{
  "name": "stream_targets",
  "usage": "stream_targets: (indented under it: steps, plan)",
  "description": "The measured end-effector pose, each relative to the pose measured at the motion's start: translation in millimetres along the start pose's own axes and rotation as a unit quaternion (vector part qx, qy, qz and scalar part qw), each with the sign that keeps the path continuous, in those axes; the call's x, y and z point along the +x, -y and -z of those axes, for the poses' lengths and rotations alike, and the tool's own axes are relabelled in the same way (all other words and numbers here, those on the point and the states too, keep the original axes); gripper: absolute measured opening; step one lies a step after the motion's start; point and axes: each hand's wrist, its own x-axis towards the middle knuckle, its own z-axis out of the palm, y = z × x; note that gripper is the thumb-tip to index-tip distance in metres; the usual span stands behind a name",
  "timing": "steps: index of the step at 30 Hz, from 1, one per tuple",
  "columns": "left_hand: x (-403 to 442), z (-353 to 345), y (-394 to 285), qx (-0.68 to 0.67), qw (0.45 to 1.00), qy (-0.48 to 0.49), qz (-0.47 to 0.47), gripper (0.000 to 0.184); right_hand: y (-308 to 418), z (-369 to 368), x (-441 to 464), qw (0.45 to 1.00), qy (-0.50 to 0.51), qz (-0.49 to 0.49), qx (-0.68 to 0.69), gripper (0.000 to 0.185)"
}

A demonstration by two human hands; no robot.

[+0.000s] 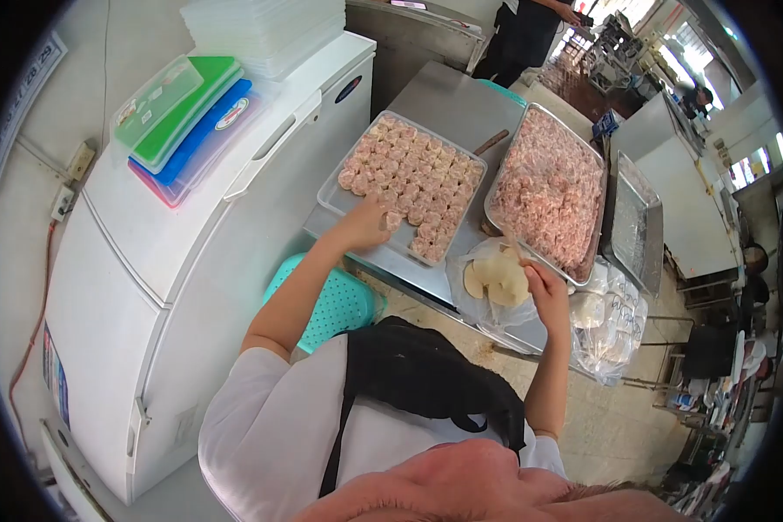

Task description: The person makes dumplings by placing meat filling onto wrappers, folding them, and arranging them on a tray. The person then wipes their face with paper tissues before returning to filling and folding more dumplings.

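My left hand (365, 226) is closed around a small open-topped meat dumpling (392, 220) at the near edge of a plastic tray (337, 207). Rows of similar dumplings (413, 170) fill much of that tray. In my right hand (545, 294) is a thin, light-coloured stick (515, 244), pointing toward the meat; its exact kind is hard to make out. Just left of this hand, round dough wrappers (500, 277) lie in an open plastic bag (463, 304). Behind them stands a metal tray (493, 222) heaped with minced meat filling (552, 183).
A white chest freezer (191, 287) stands at left, with coloured lids (191, 113) on top. Right of the filling are another metal tray (639, 209) and bagged white packs (605, 322). A turquoise basket (331, 304) sits below the table. Another person (531, 35) stands at the back.
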Motion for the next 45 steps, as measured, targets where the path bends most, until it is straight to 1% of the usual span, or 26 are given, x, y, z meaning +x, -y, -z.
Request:
stream_targets:
  steps: [1, 3, 4, 6, 13, 15, 17, 18, 19, 20, 21, 22, 24, 25, 27, 28, 29, 30, 32, 33, 35, 38, 41, 43, 44, 45]
  plan:
    - [2.5, -13.5, 2.8, 0.000, 1.000, 0.005, -0.003, 0.066, -10.3, 5.2, -8.5, 1.000, -0.003, -0.005, 0.002, 0.027]
    - [8.9, -36.2, 1.6, -0.019, 0.989, -0.133, -0.052, 0.061, -25.7, 14.1, -25.7, 0.991, -0.031, -0.098, 0.085, 0.028]
    - [10.9, -25.0, -15.6, -0.020, 0.990, -0.129, -0.056, 0.061, -28.8, 16.7, -33.5, 0.989, -0.048, -0.107, 0.089, 0.029]
    - [14.8, -2.4, -45.7, -0.075, 0.987, 0.050, 0.130, 0.064, -32.9, 22.7, -45.9, 0.986, -0.063, -0.116, 0.104, 0.029]
    - [30.0, -69.1, -24.1, -0.087, 0.993, -0.050, 0.061, 0.075, -56.1, 41.6, -54.7, 0.984, -0.082, -0.131, 0.091, 0.031]
    - [35.4, -86.1, -20.3, -0.019, 0.987, -0.159, -0.010, 0.077, -68.6, 46.8, -47.0, 0.982, -0.093, -0.132, 0.098, 0.033]
    - [34.1, -79.8, -21.9, -0.063, 0.992, -0.110, 0.019, 0.078, -80.2, 55.4, -34.0, 0.980, -0.108, -0.133, 0.104, 0.035]
    - [34.1, -74.3, -25.9, -0.104, 0.992, -0.060, 0.049, 0.079, -85.0, 60.9, -25.6, 0.988, -0.102, -0.106, 0.038, 0.036]
    - [33.4, -59.9, -38.9, -0.106, 0.992, -0.059, 0.045, 0.079, -91.0, 66.8, -17.3, 0.992, -0.096, -0.079, -0.028, 0.037]
    - [31.9, -37.6, -57.6, -0.055, 0.991, 0.019, 0.124, 0.073, -99.6, 72.6, -7.7, 0.992, -0.098, -0.080, -0.030, 0.037]
    - [33.4, -28.3, -71.9, -0.003, 0.975, 0.095, 0.201, 0.068, -108.8, 78.1, 4.2, 0.984, -0.105, 0.028, -0.144, 0.036]
    - [35.9, -33.0, -80.7, -0.004, 0.975, 0.092, 0.201, 0.068, -110.2, 84.4, 16.7, 0.951, -0.109, 0.137, -0.254, 0.035]
    - [34.8, -43.2, -98.7, 0.035, 0.991, -0.091, 0.096, 0.045, -102.7, 98.1, 41.2, 0.939, -0.074, 0.120, -0.315, 0.035]
    - [35.6, -47.1, -119.4, 0.035, 0.990, -0.095, 0.100, 0.045, -97.4, 101.5, 53.3, 0.922, -0.038, 0.099, -0.373, 0.034]
    - [45.4, -64.1, -170.0, -0.067, 0.992, -0.097, -0.047, 0.032, -94.8, 99.6, 80.5, 0.907, -0.050, 0.136, -0.396, 0.035]
    - [52.6, -79.6, -182.9, -0.103, 0.992, -0.048, -0.054, 0.031, -94.7, 95.8, 89.9, 0.892, -0.067, 0.165, -0.415, 0.036]
    - [59.2, -96.9, -190.1, -0.140, 0.988, 0.002, -0.062, 0.030, -98.0, 89.3, 96.4, 0.891, -0.064, 0.173, -0.414, 0.036]
    - [62.9, -110.2, -194.6, -0.139, 0.989, -0.004, -0.056, 0.030, -104.6, 79.7, 101.6, 0.895, -0.035, 0.177, -0.407, 0.037]
    - [68.5, -132.5, -198.1, -0.092, 0.994, 0.058, -0.009, 0.027, -114.8, 59.9, 106.4, 0.898, -0.004, 0.188, -0.398, 0.038]
    - [67.4, -146.1, -194.4, -0.092, 0.994, 0.052, -0.002, 0.027, -120.0, 50.0, 103.1, 0.899, 0.027, 0.195, -0.392, 0.039]
    - [60.5, -163.7, -185.9, -0.103, 0.993, -0.050, -0.029, 0.026, -120.9, 45.7, 96.8, 0.898, 0.061, 0.208, -0.383, 0.040]
    - [54.8, -160.8, -187.1, -0.163, 0.985, -0.024, 0.043, 0.026, -117.7, 52.1, 94.5, 0.908, 0.084, 0.204, -0.356, 0.041]
    - [52.6, -164.2, -187.2, -0.178, 0.980, -0.049, 0.077, 0.022, -123.6, 59.3, 105.0, 0.930, 0.115, 0.194, -0.291, 0.042]
    - [50.1, -163.9, -185.0, -0.181, 0.977, -0.085, 0.070, 0.019, -113.5, 66.1, 108.6, 0.960, 0.141, 0.165, -0.175, 0.041]
    - [48.9, -164.8, -184.2, -0.184, 0.975, -0.111, 0.057, 0.017, -107.9, 68.9, 112.8, 0.959, 0.145, 0.169, -0.176, 0.041]
    - [48.9, -160.4, -188.1, -0.184, 0.974, -0.115, 0.060, 0.017, -92.1, 72.8, 116.9, 0.938, 0.107, 0.200, -0.261, 0.040]
